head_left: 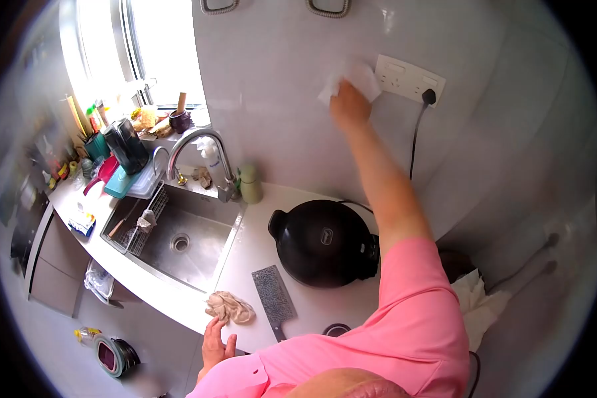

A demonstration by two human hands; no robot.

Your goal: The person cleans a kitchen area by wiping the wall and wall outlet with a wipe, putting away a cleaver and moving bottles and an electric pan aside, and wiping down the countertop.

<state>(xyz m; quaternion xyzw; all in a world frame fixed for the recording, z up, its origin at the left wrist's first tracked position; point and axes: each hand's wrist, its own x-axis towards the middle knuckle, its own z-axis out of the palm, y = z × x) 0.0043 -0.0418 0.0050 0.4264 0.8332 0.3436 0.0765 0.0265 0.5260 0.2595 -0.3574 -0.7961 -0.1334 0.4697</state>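
My right hand point(350, 106) is raised to the grey wall, its fingers closed on a thin white wipe point(365, 78) that lies against the tiles and is blurred. It is just left of the white socket panel point(404, 79). Low at the counter's front edge, my left hand point(215, 345) rests with its fingers apart, holding nothing. A crumpled beige cloth point(229, 308) lies just beyond its fingertips. Between my arms stands a round black electric cooker point(325, 243) with its lid down. Left of the cooker, a cleaver point(273, 297) with a dark speckled blade lies flat.
A steel sink point(205, 265) with a curved tap point(199, 136) and a wire rack point(149, 222) is on the left. A green bottle point(250, 184) stands by the tap. Jars and containers crowd the window side. A black plug point(429, 97) and cord hang from the sockets.
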